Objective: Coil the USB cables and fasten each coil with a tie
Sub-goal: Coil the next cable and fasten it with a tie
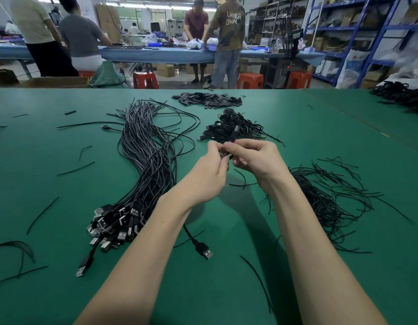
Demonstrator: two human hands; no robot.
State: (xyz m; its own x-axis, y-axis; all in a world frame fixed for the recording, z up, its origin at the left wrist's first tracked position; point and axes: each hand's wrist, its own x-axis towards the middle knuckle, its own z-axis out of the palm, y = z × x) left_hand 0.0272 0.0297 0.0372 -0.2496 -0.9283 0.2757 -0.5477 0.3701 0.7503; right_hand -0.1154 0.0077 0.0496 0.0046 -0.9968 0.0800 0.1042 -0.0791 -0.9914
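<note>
Both hands meet above the middle of the green table [62, 207]. My left hand [209, 170] and my right hand [255, 160] pinch a small black coiled cable [235, 133] between their fingertips; its plug end sticks up above my fingers and most of the coil is hidden. A thick bundle of uncoiled black USB cables [144, 151] lies to the left, its plugs [114, 225] fanned out near me. A heap of thin black ties [327, 198] lies at the right. Finished tied coils [234, 124] are piled just beyond my hands.
A heap of small flat black pieces [207, 99] lies at the table's far edge. Stray ties [42, 214] are scattered on the left. One loose USB plug [204, 250] lies between my forearms. More black cables [403, 97] sit far right. People work at a blue bench [156, 53] behind.
</note>
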